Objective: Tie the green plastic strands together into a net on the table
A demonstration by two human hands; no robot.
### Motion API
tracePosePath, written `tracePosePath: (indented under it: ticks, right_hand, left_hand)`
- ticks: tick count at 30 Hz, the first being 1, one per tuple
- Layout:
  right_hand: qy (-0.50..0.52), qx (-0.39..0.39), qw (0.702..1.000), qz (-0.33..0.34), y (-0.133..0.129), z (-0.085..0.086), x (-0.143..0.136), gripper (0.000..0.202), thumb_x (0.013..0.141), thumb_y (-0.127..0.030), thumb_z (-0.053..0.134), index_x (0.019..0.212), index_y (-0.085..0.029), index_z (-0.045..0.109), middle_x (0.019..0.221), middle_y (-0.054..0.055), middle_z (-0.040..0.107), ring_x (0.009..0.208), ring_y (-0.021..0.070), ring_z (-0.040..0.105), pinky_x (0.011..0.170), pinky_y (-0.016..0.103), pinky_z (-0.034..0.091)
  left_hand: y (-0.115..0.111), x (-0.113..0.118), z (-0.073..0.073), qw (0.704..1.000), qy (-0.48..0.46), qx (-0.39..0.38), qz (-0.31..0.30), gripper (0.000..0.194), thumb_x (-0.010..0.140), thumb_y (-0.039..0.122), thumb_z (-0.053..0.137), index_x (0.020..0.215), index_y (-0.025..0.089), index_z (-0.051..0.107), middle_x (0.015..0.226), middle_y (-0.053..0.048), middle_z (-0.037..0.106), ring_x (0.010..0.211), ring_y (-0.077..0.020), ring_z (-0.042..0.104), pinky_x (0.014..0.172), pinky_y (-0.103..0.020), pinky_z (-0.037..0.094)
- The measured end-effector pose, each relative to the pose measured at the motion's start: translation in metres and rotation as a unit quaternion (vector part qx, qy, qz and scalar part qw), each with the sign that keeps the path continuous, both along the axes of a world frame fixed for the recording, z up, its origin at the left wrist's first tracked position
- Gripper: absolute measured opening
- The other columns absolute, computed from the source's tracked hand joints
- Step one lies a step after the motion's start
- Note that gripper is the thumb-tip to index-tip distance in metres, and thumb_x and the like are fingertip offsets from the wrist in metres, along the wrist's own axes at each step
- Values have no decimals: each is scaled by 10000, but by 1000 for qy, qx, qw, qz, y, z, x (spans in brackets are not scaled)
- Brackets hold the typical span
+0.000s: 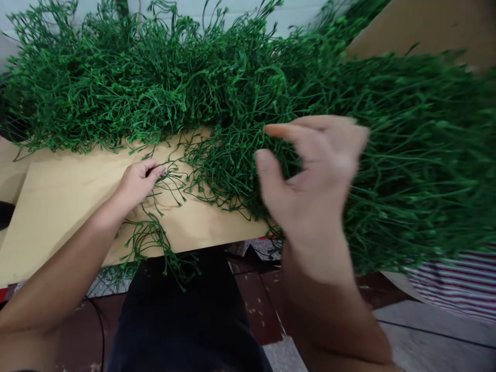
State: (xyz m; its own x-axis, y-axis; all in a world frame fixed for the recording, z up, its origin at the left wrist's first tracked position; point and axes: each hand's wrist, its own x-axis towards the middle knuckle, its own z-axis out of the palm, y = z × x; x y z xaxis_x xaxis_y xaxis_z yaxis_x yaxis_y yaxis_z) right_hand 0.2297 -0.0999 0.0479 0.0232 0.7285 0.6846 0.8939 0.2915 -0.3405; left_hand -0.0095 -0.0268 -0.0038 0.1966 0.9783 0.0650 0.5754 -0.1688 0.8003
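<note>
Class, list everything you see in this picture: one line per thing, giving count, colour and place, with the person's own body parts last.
green plastic sprigs: a large tangled heap, too many to count, green, across the top and right of the view
loose sprig: one, green, hanging over the near edge of the board
cardboard sheet: one, tan, under the heap, lower left
second cardboard piece: one, tan, upper right
striped cloth: one, red and white, lower right
floor: dark red tiles, bottom centre
dark trousers: one, black, bottom centre
left hand: one, fingertips pinching thin sprig stems on the board
right hand: one, blurred, raised before the heap, grip open
</note>
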Motion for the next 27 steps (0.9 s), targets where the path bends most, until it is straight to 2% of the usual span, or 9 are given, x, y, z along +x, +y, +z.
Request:
tracePosePath:
  ticks: [3, 7, 11, 16, 18, 21, 23, 27]
  right_hand:
    - [16, -23, 991, 128, 15, -15, -36, 262, 858, -317, 531, 1079, -200, 610, 1035, 120, 576, 1011, 268, 521, 922, 472, 422]
    - [38, -104, 977, 183, 41, -36, -66, 250, 837, -256, 550, 1056, -148, 601, 1007, 117, 587, 968, 236, 532, 884, 417, 444]
    - [115, -215, 942, 232, 52, -43, -73, 161, 826, -254, 551, 928, -138, 596, 864, 67, 593, 788, 161, 538, 735, 312, 449]
    - [223, -314, 877, 289, 51, -44, -72, 101, 785, -235, 581, 768, -140, 551, 682, -8, 512, 618, 90, 438, 597, 244, 362]
    - [253, -324, 856, 315, 50, -45, -70, 106, 789, -212, 570, 719, -144, 527, 639, -29, 465, 583, 70, 392, 570, 231, 329]
    - [293, -306, 840, 339, 48, -45, -66, 193, 858, -246, 502, 690, -153, 510, 592, -42, 399, 563, 65, 348, 555, 231, 300]
    - [317, -288, 837, 339, 47, -44, -64, 251, 892, -313, 476, 698, -158, 512, 586, -44, 378, 562, 67, 342, 557, 233, 300]
    - [345, -253, 845, 320, 46, -45, -62, 323, 878, -424, 507, 701, -157, 549, 611, -32, 400, 604, 77, 384, 592, 239, 340]
  left_hand:
    - [-2, 2, 2, 999, -7, 22, -22, 241, 798, 359, 504, 673, 157, 547, 595, 32, 453, 599, -103, 402, 595, -242, 316]
    - [-4, 3, 3, 995, 2, 87, -45, 216, 789, 310, 525, 638, 157, 548, 613, 20, 448, 636, -113, 421, 635, -250, 339]
    - [-2, 3, 1, 992, -13, 120, -40, 158, 781, 268, 541, 692, 151, 598, 654, 9, 487, 665, -119, 442, 676, -258, 365]
    - [0, 3, -2, 993, -75, 83, -21, 140, 784, 257, 550, 698, 152, 585, 650, 12, 506, 663, -116, 457, 661, -249, 373]
    - [0, 3, 0, 992, -112, 62, -6, 156, 805, 256, 527, 684, 160, 550, 613, 27, 466, 622, -104, 432, 631, -236, 370]
    - [-1, 3, 4, 989, -145, 41, 11, 167, 823, 240, 504, 670, 172, 510, 577, 43, 407, 584, -94, 401, 599, -223, 363]
    - [-2, 4, 6, 989, -147, 30, 11, 176, 827, 235, 503, 661, 177, 496, 565, 46, 385, 565, -92, 384, 577, -219, 353]
    - [-4, 6, 6, 991, -132, 9, -5, 170, 821, 258, 520, 673, 177, 499, 572, 46, 394, 542, -86, 360, 546, -218, 339]
